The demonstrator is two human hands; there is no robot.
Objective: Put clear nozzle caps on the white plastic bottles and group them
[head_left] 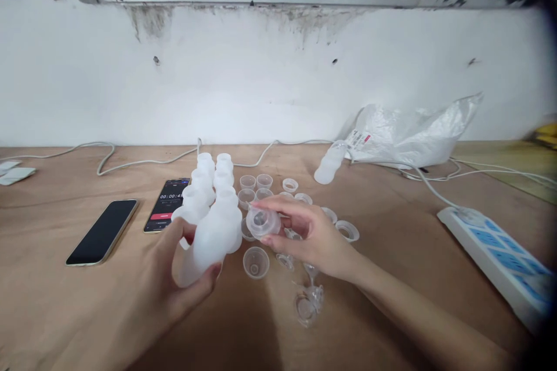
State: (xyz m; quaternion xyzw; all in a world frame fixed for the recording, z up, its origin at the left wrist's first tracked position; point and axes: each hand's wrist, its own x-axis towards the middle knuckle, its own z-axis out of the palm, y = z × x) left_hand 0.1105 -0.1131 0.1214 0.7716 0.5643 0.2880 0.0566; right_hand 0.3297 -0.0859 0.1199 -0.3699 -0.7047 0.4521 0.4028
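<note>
Mid-frame, left hand [167, 281] clasps a white bottle [211, 243], right hand [311, 235] pinches a clear piece [262, 222], imo line 'em up straight

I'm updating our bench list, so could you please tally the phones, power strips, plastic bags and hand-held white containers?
Phones: 2
Power strip: 1
Plastic bag: 1
White container in the left hand: 1
Total: 5

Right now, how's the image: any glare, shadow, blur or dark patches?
Head view throughout: blackness swallows part of the right edge; a soft shadow darkens the tabletop at lower middle; pale highlights streak the plastic bag; the white bottles look washed out, outlines merging; the left hand looks slightly soft.
</note>
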